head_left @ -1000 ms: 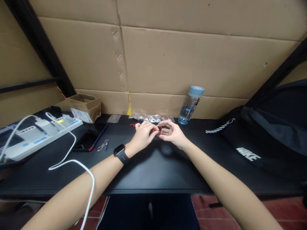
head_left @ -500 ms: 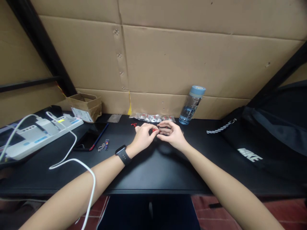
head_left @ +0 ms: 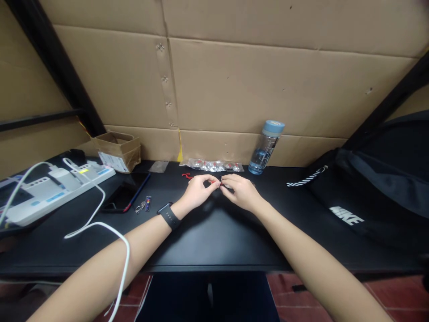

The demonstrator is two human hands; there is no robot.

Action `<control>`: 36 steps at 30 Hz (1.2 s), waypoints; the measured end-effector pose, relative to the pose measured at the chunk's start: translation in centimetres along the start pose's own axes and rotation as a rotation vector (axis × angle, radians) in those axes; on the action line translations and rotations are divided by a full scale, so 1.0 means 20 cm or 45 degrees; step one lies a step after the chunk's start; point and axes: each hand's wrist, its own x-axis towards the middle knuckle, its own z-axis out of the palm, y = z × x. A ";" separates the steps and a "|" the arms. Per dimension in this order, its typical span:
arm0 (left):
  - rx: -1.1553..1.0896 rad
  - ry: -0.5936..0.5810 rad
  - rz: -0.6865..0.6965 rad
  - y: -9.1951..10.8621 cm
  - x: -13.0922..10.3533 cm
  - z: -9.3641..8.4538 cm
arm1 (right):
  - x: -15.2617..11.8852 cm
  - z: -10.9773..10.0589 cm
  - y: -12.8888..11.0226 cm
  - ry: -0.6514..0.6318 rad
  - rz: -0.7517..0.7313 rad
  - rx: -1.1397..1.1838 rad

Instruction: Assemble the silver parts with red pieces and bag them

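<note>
My left hand, with a black watch on the wrist, pinches a thin red cord between thumb and fingers. Red cord also shows on the table just beyond that hand. Close against its fingertips, my right hand is closed with thumb and fingers curled together. A small pale edge shows between the two hands, but fingers cover most of it, so I cannot tell its kind. Behind the hands lies a row of clear plastic packets holding small round items with red in them.
A water bottle leans at the cardboard wall. On the left are a cardboard box, a power strip, a white cable, a dark tablet and a keychain. A black backpack stands on the right.
The fingers of my right hand have curled in and drawn closer to my left fingertips. My left hand keeps its pinch, and the view has shifted slightly.
</note>
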 end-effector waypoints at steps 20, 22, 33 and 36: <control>0.662 -0.123 0.371 0.07 -0.03 -0.06 | 0.00 -0.01 -0.01 0.007 0.118 -0.093; 0.692 -0.142 0.369 0.06 -0.03 -0.06 | 0.00 -0.02 -0.01 -0.001 0.122 -0.091; 0.654 -0.197 0.275 0.01 -0.01 -0.03 | -0.01 -0.01 0.00 -0.023 0.122 0.002; 0.618 -0.151 0.242 0.00 -0.01 -0.03 | 0.00 -0.02 0.01 -0.074 0.112 0.041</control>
